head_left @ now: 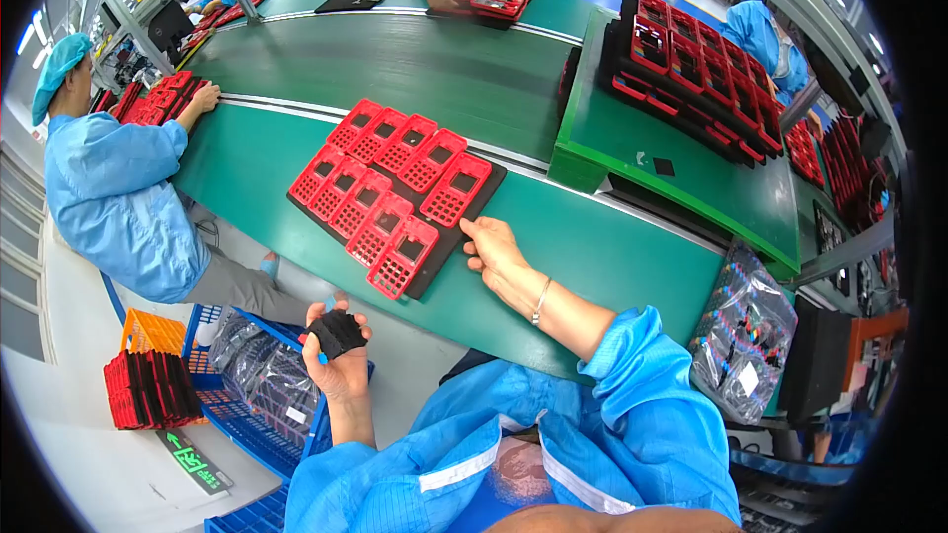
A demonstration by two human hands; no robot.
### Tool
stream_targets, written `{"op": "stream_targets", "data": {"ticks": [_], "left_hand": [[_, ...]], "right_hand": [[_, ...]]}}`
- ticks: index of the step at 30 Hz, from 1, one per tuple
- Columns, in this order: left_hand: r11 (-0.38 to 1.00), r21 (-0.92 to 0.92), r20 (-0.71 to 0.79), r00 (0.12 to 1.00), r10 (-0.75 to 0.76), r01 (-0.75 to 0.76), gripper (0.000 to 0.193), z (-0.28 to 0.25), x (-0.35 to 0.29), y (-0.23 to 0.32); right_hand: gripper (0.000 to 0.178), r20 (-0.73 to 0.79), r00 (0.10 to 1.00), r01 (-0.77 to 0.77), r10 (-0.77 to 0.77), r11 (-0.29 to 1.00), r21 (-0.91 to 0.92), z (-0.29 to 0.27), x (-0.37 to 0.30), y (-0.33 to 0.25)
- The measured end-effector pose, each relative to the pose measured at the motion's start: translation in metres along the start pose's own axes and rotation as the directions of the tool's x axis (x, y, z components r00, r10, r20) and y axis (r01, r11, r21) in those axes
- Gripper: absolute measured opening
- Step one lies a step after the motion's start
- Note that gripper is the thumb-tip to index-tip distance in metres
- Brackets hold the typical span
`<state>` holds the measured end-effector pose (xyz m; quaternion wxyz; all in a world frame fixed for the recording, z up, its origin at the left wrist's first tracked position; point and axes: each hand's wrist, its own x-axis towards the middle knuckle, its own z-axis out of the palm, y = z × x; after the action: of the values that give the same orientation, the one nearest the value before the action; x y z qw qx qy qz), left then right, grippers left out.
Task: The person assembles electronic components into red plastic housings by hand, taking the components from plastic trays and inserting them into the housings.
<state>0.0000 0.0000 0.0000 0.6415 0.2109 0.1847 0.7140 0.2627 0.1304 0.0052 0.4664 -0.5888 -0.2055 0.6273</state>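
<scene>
A black tray [491, 199] lies on the green bench, bearing two rows of red phone housings [398, 255], each with a window and a grid of key holes. The tray's right edge is pinched between the thumb and fingers of my right hand [497, 252]. My left hand [341, 375] is off the bench's near edge, with blue covers on some fingertips. Its fingers are wrapped round a black bumpy piece [336, 333], whose exact kind I cannot make out.
A green raised shelf [681, 192] holds stacked red housings [691, 64] at the right. Clear bags of small parts [746, 336] lie near the bench's right end. Blue crates [247, 424] stand at lower left. A co-worker [123, 178] sits left; another works across the conveyor [395, 64].
</scene>
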Motion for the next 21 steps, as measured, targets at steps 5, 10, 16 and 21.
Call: {"op": "stream_targets", "data": {"ticks": [5,10,16,21], "left_hand": [[0.999,0.038,-0.022,1.000,-0.021,0.022,0.059,0.007,0.026,0.011],[0.945,0.014,0.037,0.945,-0.326,0.326,0.059,0.076,-0.004,-0.056],[0.755,0.002,0.228,0.735,-0.639,0.656,0.051,0.120,0.002,-0.107],[0.692,0.149,0.221,0.658,-0.720,0.706,0.043,0.134,-0.009,-0.144]], "right_hand": [[0.019,0.024,0.999,0.024,-0.025,0.999,0.040,-0.029,-0.023,-0.005],[0.020,-0.074,0.997,-0.011,0.010,1.000,-0.018,-0.191,-0.105,-0.012],[0.023,-0.404,0.885,0.064,-0.229,0.922,-0.383,-0.308,-0.164,-0.010],[0.034,-0.179,0.481,-0.264,-0.858,0.053,-0.963,-0.293,-0.174,-0.009]]}}
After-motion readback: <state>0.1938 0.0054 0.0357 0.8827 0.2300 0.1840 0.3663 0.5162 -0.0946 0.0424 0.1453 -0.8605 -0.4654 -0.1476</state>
